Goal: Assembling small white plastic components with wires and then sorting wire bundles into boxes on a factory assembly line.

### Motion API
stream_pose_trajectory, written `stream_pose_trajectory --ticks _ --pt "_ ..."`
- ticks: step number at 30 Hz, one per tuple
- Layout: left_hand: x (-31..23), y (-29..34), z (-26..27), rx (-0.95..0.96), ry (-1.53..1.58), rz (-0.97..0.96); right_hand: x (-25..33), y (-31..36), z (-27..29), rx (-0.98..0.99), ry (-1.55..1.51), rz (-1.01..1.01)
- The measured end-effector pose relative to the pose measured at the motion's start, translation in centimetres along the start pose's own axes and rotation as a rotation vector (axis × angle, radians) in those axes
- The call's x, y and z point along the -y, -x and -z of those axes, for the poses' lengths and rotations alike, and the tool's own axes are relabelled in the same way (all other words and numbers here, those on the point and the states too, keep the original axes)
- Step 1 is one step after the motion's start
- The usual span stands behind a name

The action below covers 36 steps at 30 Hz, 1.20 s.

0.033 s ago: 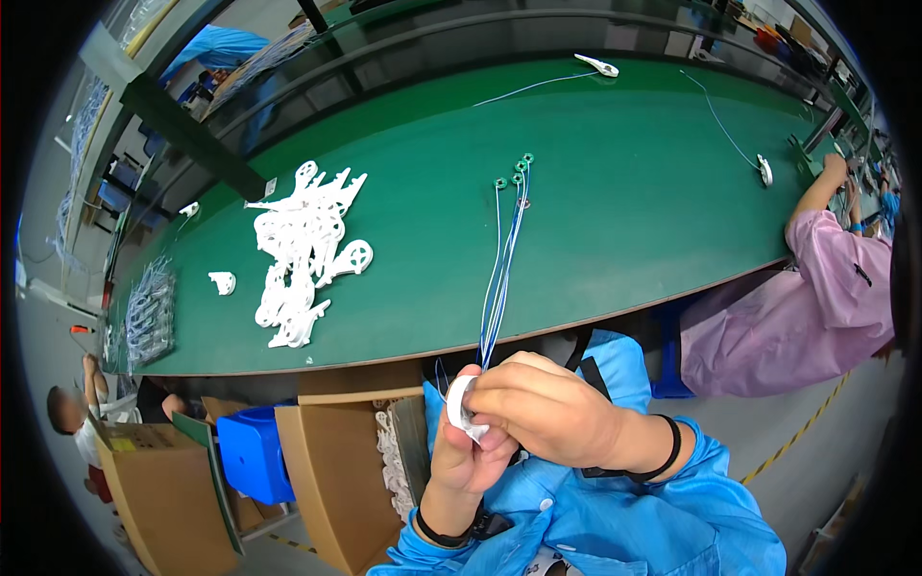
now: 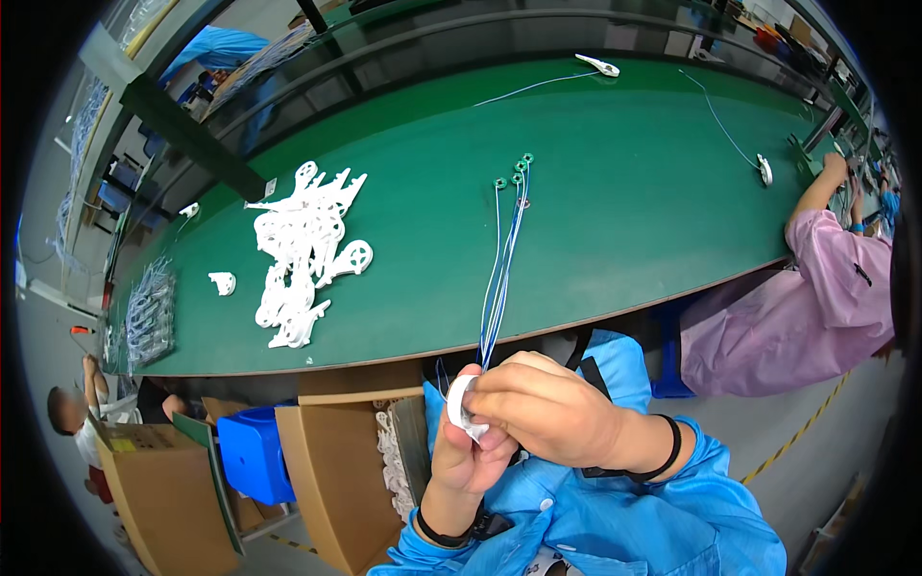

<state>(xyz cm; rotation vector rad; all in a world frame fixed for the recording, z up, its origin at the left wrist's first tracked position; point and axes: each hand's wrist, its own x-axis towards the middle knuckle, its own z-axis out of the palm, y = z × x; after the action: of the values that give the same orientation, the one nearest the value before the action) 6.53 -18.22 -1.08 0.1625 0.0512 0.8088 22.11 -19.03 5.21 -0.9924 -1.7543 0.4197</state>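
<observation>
In front of my body, just off the table's near edge, my left hand [image 2: 459, 463] grips a white plastic part with a rounded rim [image 2: 457, 398]. My right hand [image 2: 552, 408] closes over the same part from the right, its fingers curled into the part's inner side. What those fingertips pinch is hidden. Several blue and white wires [image 2: 497, 298] run from beside my hands onto the green table [image 2: 634, 211]. Small green ring-shaped pieces [image 2: 519, 173] tip their far ends.
A pile of white plastic parts [image 2: 303, 250] lies left of the wires, with one loose piece [image 2: 223, 282] beside it. Bagged wires [image 2: 152, 312] sit at the far left. An open carton [image 2: 336, 470] stands below the edge. A co-worker in a pink sleeve [image 2: 821, 250] works at right.
</observation>
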Motion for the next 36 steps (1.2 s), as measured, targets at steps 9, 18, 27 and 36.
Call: stream_pose_trajectory --ticks 9,18,27,36 --pt "0.2 -0.1 -0.2 -0.143 -0.162 -0.079 -0.4 0.3 -0.4 0.090 0.199 0.058" --pt "0.0 0.0 0.1 -0.225 -0.145 -0.075 -0.6 0.2 -1.2 0.066 0.165 0.053" --pt "-0.6 -0.2 0.0 -0.175 -0.136 -0.005 -1.6 0.2 -1.8 0.016 0.026 0.051" --pt "-0.9 -0.2 -0.2 -0.125 0.090 0.025 -1.4 -0.9 -1.4 0.082 0.048 0.010"
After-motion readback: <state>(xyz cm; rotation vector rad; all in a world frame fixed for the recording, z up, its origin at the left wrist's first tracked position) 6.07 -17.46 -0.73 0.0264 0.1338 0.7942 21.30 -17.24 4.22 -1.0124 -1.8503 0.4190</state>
